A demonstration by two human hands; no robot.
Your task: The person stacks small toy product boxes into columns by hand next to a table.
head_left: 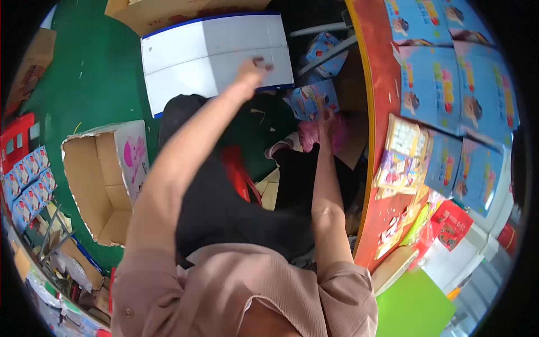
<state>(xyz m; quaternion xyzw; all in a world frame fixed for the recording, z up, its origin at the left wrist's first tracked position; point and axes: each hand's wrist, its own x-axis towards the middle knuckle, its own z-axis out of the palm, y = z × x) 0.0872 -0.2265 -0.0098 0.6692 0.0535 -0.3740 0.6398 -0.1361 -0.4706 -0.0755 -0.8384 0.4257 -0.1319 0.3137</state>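
My left hand [251, 76] is raised over the white carton [213, 56] and blurred by motion. Its fingers look curled, with a small dark thing at their tips that I cannot make out. Lower and to the right, my right hand [327, 122] grips the bottom edge of a blue printed box [310, 100] beside the table. Pink plastic [309, 135] hangs just under that box. Another blue printed box [328, 53] lies behind it, partly hidden by grey metal bars [325, 56].
On the red-orange table [377, 112] to the right are blue printed boxes [429, 90] in rows and a pack of white pieces [405, 149]. An open cardboard box [106, 185] stands on the green floor [95, 73] at left. A green stool top [418, 306] is at lower right.
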